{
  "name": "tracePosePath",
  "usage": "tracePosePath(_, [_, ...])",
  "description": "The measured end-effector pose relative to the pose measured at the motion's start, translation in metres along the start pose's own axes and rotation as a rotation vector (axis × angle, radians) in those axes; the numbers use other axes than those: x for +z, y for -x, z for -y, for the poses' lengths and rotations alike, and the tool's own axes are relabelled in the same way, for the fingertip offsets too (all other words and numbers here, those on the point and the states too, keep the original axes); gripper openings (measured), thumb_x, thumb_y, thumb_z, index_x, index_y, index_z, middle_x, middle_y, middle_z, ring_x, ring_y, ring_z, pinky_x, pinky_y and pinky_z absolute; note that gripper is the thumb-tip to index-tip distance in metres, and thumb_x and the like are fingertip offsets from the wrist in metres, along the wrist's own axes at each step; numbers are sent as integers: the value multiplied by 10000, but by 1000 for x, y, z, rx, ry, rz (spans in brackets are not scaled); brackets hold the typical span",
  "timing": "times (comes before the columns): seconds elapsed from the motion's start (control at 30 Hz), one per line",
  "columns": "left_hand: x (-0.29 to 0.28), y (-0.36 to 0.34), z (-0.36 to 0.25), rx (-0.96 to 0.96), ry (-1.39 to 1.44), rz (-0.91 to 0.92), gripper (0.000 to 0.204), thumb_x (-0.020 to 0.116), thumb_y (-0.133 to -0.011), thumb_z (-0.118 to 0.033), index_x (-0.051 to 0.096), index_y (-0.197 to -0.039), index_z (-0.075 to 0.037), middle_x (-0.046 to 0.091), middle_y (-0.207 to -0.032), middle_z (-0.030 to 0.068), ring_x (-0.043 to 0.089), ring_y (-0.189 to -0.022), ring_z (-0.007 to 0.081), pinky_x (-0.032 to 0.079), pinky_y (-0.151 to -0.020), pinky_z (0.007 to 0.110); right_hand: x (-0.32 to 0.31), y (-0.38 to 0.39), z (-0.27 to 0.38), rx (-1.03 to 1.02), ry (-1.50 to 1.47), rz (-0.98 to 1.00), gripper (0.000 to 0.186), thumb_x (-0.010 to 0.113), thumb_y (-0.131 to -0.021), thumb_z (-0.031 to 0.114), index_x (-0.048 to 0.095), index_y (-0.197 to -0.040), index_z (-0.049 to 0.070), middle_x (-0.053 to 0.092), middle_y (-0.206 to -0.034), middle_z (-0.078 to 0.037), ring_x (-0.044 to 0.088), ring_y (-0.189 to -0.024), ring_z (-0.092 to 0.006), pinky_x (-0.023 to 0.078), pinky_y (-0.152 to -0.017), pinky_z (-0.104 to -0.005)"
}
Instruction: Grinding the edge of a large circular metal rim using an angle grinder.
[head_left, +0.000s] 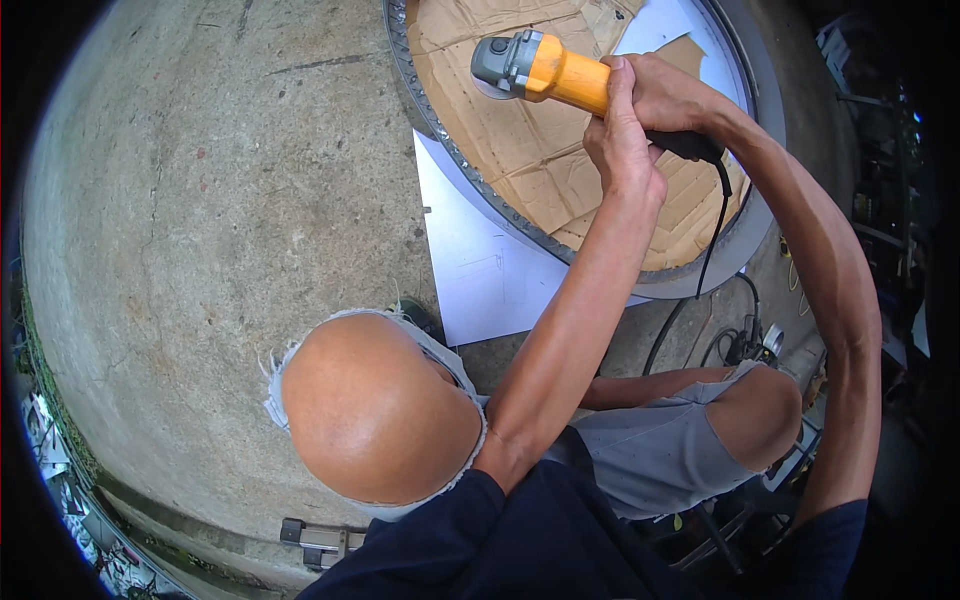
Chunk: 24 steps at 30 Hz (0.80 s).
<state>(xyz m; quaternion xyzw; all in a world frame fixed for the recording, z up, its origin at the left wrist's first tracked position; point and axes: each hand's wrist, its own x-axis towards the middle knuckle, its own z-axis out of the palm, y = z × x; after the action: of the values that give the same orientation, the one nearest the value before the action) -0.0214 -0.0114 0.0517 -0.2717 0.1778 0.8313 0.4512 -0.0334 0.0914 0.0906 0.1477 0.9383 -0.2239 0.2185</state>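
Note:
A yellow angle grinder point(568, 78) with a grey gear head points to the left, and a black cord trails from its rear. My left hand point(622, 140) is closed around the underside of its body. Beside it, my right hand point(672, 92) is wrapped round the rear part of the tool. Part of a disc point(492, 90) shows below the grinder's head, close to the inner side of a large metal ring point(425, 110). Cardboard point(530, 150) covers the area inside the ring. Whether the disc touches the ring or spins, I cannot tell.
White sheets point(485, 270) lie under the ring on the concrete floor point(230, 200). The black cord point(712, 235) runs down past the ring's edge toward a second corded tool point(750, 345) by my right knee. A metal bar-like piece point(325, 540) lies at the lower left.

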Motion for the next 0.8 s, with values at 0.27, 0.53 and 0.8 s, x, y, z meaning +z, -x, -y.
tracePosePath(0.27, [-26, -18, -25, 194, -120, -40, 736, 734, -807, -491, 474, -1281, 9, 536, -1251, 145, 535, -1155, 269, 452, -916, 530, 26, -38, 5, -124, -71, 15, 344, 704, -729, 233, 574, -944, -2, 649, -744, -166, 640, -682, -272, 496, -633, -385])
tracePosePath(0.53, [-48, -25, -31, 207, -130, -103, 750, 746, -792, -509, 480, -1269, 5, 537, -1240, 150, 542, -1144, 278, 462, -917, 545, 47, -45, 15, -163, -77, 25, 324, 638, -751, 240, 607, -911, -40, 673, -801, -241, 670, -745, -373, 508, -663, -427])
tracePosePath(0.8, [-57, -35, -26, 203, -104, -104, 736, 763, -782, -497, 494, -1252, 1, 545, -1221, 158, 560, -1117, 287, 477, -926, 553, 54, -45, 9, -207, -80, -14, 308, 628, -762, 236, 612, -912, -32, 667, -790, -253, 665, -742, -388, 511, -664, -431])
